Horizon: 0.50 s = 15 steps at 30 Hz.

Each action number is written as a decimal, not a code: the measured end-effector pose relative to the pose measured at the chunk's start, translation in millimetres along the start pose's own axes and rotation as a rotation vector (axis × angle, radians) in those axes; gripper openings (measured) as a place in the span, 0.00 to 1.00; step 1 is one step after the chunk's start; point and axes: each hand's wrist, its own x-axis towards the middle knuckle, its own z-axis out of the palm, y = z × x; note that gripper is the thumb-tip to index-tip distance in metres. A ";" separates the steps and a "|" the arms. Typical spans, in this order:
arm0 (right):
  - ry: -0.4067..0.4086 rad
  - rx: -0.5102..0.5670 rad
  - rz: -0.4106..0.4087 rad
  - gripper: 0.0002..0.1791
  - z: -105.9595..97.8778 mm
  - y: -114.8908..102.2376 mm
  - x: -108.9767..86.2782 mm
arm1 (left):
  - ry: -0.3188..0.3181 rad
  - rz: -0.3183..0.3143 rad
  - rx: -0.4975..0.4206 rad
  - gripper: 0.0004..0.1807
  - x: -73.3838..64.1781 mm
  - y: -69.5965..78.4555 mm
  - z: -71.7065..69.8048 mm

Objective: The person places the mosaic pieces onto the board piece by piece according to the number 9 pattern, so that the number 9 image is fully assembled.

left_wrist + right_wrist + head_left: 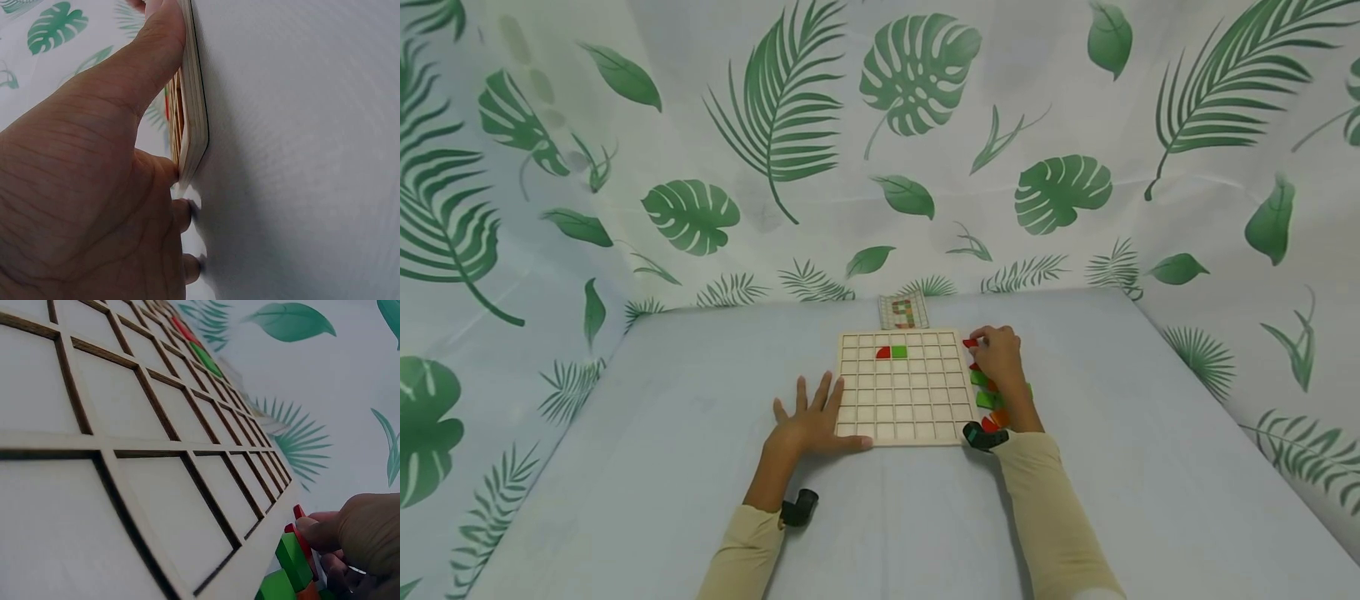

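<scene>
A wooden grid board (897, 412) lies flat on the table. Two pieces sit side by side in its upper row: a red rounded piece (883, 353) and a green square piece (899, 352). With fingers spread, my left hand (808, 427) rests at the board's lower left corner, its thumb (161, 53) along the front edge. Beyond the upper right edge, my right hand (1002, 357) pinches a small red piece (971, 342) between thumb and fingertips. Under and beside that hand lie loose green pieces (294, 556), partly hidden by it.
Red and orange pieces (997, 418) lie along the board's right side, near the right wrist. Behind the board is a small pattern card (904, 312) printed with a coloured grid. A leaf-print cloth (917, 75) hangs at the back and sides of the pale table (700, 433).
</scene>
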 end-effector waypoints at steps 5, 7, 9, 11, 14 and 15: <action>-0.003 -0.027 0.017 0.15 -4.1 -4.5 -1.5 | 0.018 -0.002 0.009 0.61 0.1 0.1 0.3; -0.003 -0.025 0.029 0.15 -5.8 -6.4 -2.5 | 0.016 -0.005 0.015 0.61 0.7 -0.2 0.7; -0.002 -0.019 0.030 0.16 -6.8 -7.1 -3.0 | 0.016 -0.006 0.013 0.61 0.9 -0.3 0.9; -0.001 -0.012 0.028 0.16 -7.2 -6.7 -3.2 | 0.017 -0.005 0.010 0.61 0.5 -0.2 0.4; 0.003 -0.004 0.018 0.15 -7.1 -5.4 -3.6 | 0.018 -0.001 0.007 0.61 0.4 -0.3 0.1; 0.001 -0.001 0.017 0.15 -6.8 -4.9 -3.7 | 0.018 -0.001 0.008 0.61 0.5 -0.4 0.1</action>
